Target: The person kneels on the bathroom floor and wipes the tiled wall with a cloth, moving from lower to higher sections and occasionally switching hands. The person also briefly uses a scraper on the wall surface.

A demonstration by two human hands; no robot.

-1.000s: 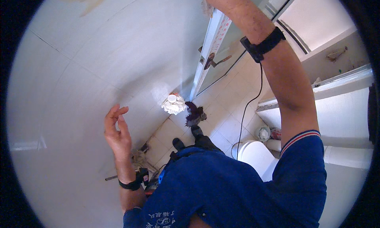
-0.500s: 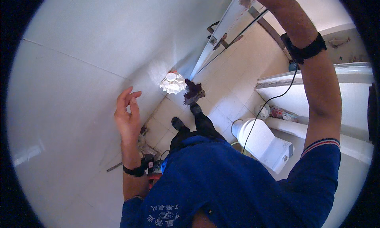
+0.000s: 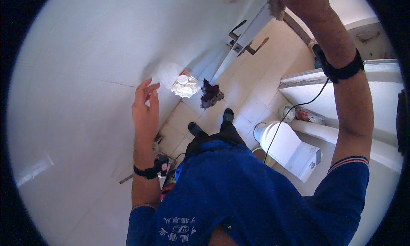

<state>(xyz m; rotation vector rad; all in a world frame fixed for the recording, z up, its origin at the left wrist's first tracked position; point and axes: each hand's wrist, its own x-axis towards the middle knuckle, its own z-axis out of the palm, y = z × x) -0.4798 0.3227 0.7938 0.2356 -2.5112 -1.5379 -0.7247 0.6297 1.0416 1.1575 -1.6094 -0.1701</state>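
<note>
In the head view, the right hand (image 3: 301, 1) is at 1 o'clock, cut by the upper rim; a fuzzy brownish cloth (image 3: 276, 7) juts out toward 9 o'clock from it, right against it, though its fingers are hidden, so whether they grip or merely press the cloth cannot be told. The door (image 3: 245, 39) slants down at 1 o'clock, its edge close to the cloth; contact is unclear. The left hand (image 3: 146, 111), at 9 o'clock, holds nothing, its fingers loosely bent before the pale wall (image 3: 85, 71); from it the cloth lies well apart, toward 2 o'clock. A dark crumpled rag (image 3: 211, 96) lies on the floor at 12 o'clock.
</note>
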